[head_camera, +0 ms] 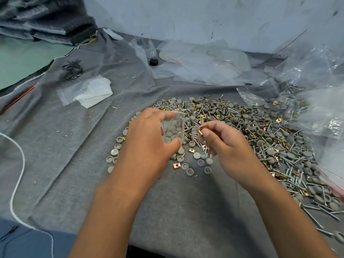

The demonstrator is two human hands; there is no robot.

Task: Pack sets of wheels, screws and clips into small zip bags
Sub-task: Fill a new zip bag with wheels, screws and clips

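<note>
- The right hand [221, 144] pinches a small brass-coloured clip [201, 129] between thumb and forefinger, other fingers loosely curled, just beside the mouth of a small zip bag [173, 129].
- The left hand [149, 144] grips that clear bag from the side, thumb below and fingers curled over its top edge, holding it above the near edge of the pile.
- Grey wheels and at least one screw show through the bag's thin film; the set appears partly filled, with the clip likely next to go in.
- To do it well: keep the mouth spread wide and drop the clip in flat, since its folded metal edges could snag the soft plastic.
- Beyond the hands, a pile of parts [242, 131] spreads over a grey felt cloth [74, 146]: round matte wheels, long threaded silver screws, shiny square clips.
- Crinkled clear plastic bags [316, 77] lie at the right and behind.
</note>
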